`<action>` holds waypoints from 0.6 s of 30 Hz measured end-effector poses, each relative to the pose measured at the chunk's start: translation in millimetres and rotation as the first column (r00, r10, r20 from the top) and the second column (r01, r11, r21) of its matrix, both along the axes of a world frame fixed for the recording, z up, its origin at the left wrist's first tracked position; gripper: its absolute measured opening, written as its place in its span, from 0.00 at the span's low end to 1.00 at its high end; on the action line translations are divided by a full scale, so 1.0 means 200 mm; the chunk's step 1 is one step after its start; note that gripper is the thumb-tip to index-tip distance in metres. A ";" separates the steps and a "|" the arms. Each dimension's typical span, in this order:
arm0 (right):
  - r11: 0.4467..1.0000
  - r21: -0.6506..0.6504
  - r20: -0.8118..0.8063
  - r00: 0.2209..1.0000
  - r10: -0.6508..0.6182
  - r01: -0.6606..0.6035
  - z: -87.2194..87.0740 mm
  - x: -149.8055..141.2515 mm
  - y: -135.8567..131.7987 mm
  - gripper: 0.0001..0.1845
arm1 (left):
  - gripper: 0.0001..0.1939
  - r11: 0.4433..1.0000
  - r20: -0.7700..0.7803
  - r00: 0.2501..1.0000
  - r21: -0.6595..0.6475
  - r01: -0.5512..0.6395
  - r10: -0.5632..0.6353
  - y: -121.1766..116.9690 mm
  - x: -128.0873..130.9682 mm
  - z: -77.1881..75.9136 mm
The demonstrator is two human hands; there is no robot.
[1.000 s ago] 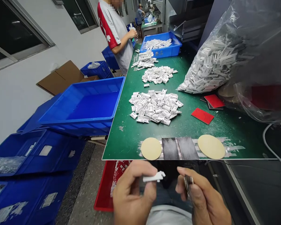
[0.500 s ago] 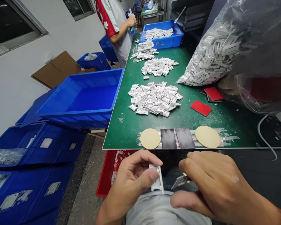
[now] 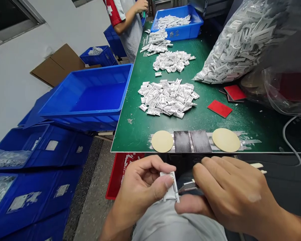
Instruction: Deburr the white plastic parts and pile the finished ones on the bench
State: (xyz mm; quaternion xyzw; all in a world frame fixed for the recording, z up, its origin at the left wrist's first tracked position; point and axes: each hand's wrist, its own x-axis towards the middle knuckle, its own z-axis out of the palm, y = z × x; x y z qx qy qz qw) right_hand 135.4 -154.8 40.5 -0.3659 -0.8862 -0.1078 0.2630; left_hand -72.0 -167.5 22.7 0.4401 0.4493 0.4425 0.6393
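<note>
Between thumb and forefinger, my left hand point(image 3: 142, 190) pinches a small white plastic part point(image 3: 172, 188) with a slotted frame shape, held over my lap. My right hand point(image 3: 223, 190) is closed around a utility knife point(image 3: 190, 186); its blade tip points left, right at the part's right edge. The light handle end of the knife sticks out behind the right hand. My right thumb is stretched out below the blade, close to the part's lower right corner. Ahead on the green table point(image 3: 130, 134) lies a heap of similar white parts point(image 3: 168, 98).
Yellow discs point(image 3: 162, 141) and dark pads point(image 3: 182, 141) line the table's front edge. Red pads point(image 3: 219, 108) and a clear bag of parts point(image 3: 240, 47) lie right. Blue bins point(image 3: 82, 95) stand left, a red bin point(image 3: 112, 180) below. A co-worker point(image 3: 126, 30) stands at the far left.
My right hand has moved left and the knife blade has come up to the part's right edge. My left hand still holds the part. The camera view has tilted slightly downward.
</note>
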 end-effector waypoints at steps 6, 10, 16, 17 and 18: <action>1.000 -0.014 -0.004 1.000 -0.012 0.012 -0.01 -0.01 -0.01 0.30 | 0.11 0.993 0.037 0.995 -0.078 -0.087 0.090 -0.01 0.03 0.03; 1.000 -0.018 -0.010 1.000 -0.013 0.013 -0.02 -0.01 -0.01 0.30 | 0.13 0.967 0.074 0.981 -0.199 -0.160 0.177 -0.02 0.06 0.06; 0.999 -0.031 -0.019 1.000 -0.010 0.009 -0.03 -0.01 -0.01 0.30 | 0.12 0.958 0.085 0.978 -0.234 -0.168 0.193 -0.02 0.07 0.07; 0.999 -0.032 -0.021 1.000 -0.010 0.009 -0.04 -0.01 -0.01 0.30 | 0.12 0.958 0.084 0.978 -0.234 -0.167 0.191 -0.02 0.07 0.07; 0.999 -0.032 -0.025 1.000 -0.010 0.009 -0.04 -0.01 -0.01 0.30 | 0.12 0.958 0.083 0.978 -0.233 -0.167 0.191 -0.02 0.07 0.07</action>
